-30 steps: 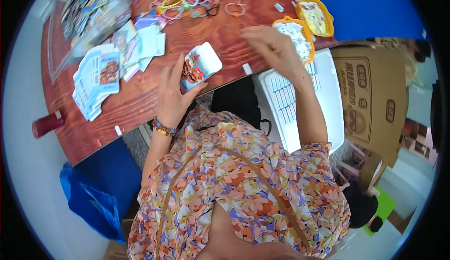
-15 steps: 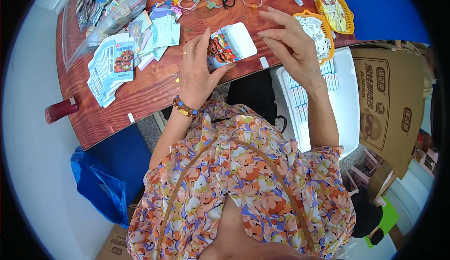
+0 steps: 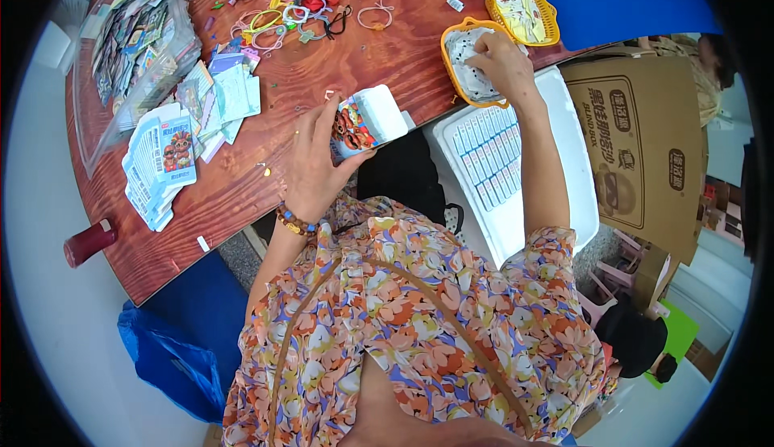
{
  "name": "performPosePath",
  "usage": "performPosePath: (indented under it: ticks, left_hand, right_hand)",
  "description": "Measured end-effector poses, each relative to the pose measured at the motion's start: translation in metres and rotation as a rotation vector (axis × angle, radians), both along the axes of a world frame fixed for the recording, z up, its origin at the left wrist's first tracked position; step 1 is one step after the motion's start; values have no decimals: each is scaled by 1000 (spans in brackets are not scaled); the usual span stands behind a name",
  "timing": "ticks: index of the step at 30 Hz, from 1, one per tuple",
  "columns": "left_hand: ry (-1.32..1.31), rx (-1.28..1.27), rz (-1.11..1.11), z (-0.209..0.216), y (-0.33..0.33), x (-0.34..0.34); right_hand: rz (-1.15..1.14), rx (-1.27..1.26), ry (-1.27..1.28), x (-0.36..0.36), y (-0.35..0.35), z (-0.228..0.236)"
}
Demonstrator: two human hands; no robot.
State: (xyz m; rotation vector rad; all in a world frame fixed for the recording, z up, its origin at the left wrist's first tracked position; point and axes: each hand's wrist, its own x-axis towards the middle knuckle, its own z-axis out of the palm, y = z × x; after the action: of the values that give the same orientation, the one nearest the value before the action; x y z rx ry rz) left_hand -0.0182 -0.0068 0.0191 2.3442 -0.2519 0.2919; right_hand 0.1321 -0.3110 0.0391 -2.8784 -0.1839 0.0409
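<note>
My left hand grips a small printed carton above the table's front edge. The carton is blue with cartoon figures, and its white flap stands open on the right side. My right hand reaches into a yellow basket lined with small white printed slips or packets. Its fingers are drawn together at the contents, and whatever they pinch is hidden. Behind this basket sits a second yellow basket with pale yellow pieces inside.
Flat cartons lie fanned at the left, beside pastel cards and a clear bin of packets. Hair ties lie farther back. A white tub at the right holds rows of small boxes. A cardboard box stands beyond.
My right hand has gone from the air near the carton into the nearer yellow basket. My left hand still holds the open carton. The whole view has shifted.
</note>
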Motion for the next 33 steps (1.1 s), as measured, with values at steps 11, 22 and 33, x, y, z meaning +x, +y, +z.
performPosePath:
  ticks: [11,22,33]
  left_hand:
    - [56,7,-16,-4,-4,4]
    - [-18,89,-57,0,-42,36]
    - [-29,79,-61,-4,-60,50]
  right_hand:
    - [-62,788,179,13,-36,-12]
    - [36,1008,327,-19,0,23]
    - [357,367,-42,-54,53,38]
